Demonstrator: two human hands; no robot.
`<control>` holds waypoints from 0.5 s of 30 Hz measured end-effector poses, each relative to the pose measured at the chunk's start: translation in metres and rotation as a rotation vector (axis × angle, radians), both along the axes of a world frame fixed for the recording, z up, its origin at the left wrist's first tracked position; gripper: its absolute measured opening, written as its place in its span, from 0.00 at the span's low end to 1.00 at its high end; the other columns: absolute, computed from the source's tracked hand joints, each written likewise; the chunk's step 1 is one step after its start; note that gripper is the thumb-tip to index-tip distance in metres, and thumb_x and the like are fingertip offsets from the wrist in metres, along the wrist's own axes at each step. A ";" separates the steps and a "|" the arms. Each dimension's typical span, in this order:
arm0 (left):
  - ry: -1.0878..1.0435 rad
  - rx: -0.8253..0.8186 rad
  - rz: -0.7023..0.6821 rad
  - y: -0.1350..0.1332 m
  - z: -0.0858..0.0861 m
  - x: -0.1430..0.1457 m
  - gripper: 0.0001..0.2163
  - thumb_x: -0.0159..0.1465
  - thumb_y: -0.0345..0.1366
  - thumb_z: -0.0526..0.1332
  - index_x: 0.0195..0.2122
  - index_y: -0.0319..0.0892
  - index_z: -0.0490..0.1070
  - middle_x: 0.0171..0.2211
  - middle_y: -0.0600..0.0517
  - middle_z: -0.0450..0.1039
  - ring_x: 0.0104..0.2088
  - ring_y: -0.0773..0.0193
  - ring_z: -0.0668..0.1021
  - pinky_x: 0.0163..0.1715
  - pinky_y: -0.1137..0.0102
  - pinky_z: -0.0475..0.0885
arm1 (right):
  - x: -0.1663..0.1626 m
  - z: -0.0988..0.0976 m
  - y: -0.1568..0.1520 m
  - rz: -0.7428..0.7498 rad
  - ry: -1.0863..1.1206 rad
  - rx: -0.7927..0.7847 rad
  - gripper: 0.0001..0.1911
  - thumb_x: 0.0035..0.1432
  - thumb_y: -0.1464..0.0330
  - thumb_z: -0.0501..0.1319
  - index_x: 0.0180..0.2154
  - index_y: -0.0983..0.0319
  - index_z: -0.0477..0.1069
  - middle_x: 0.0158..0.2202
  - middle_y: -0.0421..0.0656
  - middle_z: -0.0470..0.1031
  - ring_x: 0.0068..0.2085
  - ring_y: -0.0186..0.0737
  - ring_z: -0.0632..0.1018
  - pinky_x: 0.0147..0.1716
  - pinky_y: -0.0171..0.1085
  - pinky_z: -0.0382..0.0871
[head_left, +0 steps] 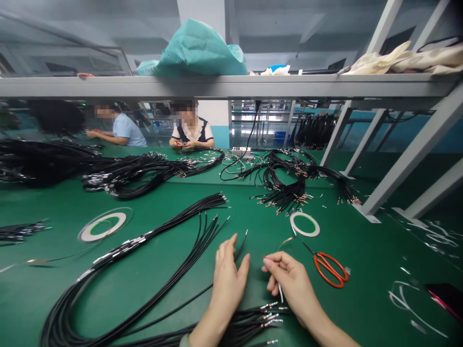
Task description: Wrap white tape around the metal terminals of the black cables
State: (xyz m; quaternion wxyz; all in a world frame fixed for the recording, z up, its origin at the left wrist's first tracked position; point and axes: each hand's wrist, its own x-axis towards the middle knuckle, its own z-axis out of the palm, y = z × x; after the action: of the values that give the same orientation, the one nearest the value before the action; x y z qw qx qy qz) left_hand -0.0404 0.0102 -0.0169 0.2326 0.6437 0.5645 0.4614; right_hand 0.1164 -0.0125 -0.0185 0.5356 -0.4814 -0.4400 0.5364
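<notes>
My left hand (229, 274) is open over the green table, fingers stretched and thumb apart. A single black cable (241, 246) passes behind it and shows between thumb and fingers, its bare tip pointing up. To the right, my right hand (291, 282) is closed in a pinch on a thin strip of tape; a white end (280, 293) hangs below the fingers. Just beyond is a tape roll (305, 224) with a copper-coloured tail (287, 242). Orange-handled scissors (330, 269) lie right of my hand. Under my wrists runs a bundle of black cables (253, 320) with metal ends.
A long curved cable bundle (119, 253) covers the left. Another tape roll (103, 227) lies there. Cable heaps (282, 178) line the back. A grey shelf (275, 87) crosses overhead, with slanted legs at right. Two people sit beyond. Scraps and a phone-like object (446, 299) lie right.
</notes>
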 end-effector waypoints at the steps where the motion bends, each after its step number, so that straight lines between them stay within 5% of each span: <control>1: 0.082 0.004 0.059 0.004 -0.003 -0.002 0.19 0.60 0.38 0.59 0.52 0.42 0.68 0.45 0.43 0.69 0.44 0.52 0.72 0.45 0.55 0.66 | 0.000 0.001 0.001 -0.013 0.022 -0.016 0.18 0.53 0.55 0.65 0.33 0.64 0.71 0.28 0.44 0.77 0.17 0.30 0.71 0.15 0.29 0.63; 4: 0.216 -0.066 0.086 0.012 -0.006 -0.006 0.11 0.60 0.38 0.59 0.40 0.41 0.75 0.40 0.43 0.71 0.44 0.47 0.70 0.45 0.52 0.63 | 0.002 0.003 0.004 -0.056 0.098 -0.056 0.17 0.53 0.56 0.65 0.34 0.64 0.71 0.26 0.42 0.77 0.18 0.29 0.71 0.17 0.29 0.63; 7: 0.202 -0.108 -0.021 0.009 -0.002 -0.002 0.09 0.62 0.38 0.57 0.32 0.42 0.75 0.32 0.47 0.74 0.35 0.54 0.74 0.37 0.59 0.67 | 0.004 0.004 0.006 -0.101 0.178 -0.091 0.16 0.52 0.57 0.66 0.34 0.64 0.71 0.27 0.41 0.77 0.19 0.27 0.69 0.17 0.27 0.61; 12: -0.235 -0.380 -0.299 -0.009 0.008 0.016 0.13 0.61 0.44 0.58 0.32 0.38 0.75 0.24 0.52 0.73 0.23 0.64 0.74 0.23 0.72 0.67 | 0.010 0.004 0.008 -0.162 0.243 -0.113 0.16 0.53 0.58 0.66 0.33 0.65 0.71 0.29 0.43 0.77 0.17 0.24 0.64 0.15 0.25 0.53; 15: -0.468 -0.495 -0.302 -0.014 0.010 0.020 0.15 0.54 0.46 0.65 0.29 0.36 0.74 0.20 0.53 0.72 0.21 0.67 0.73 0.22 0.74 0.66 | 0.010 0.005 0.009 -0.126 0.237 -0.100 0.17 0.52 0.57 0.66 0.35 0.65 0.69 0.30 0.44 0.78 0.16 0.23 0.64 0.14 0.25 0.51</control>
State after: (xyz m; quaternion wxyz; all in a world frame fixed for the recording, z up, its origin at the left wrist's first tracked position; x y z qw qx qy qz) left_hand -0.0203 -0.0035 -0.0069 0.5694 0.5211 0.4892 0.4060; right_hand 0.1262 -0.0038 -0.0140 0.5917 -0.4675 -0.3153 0.5761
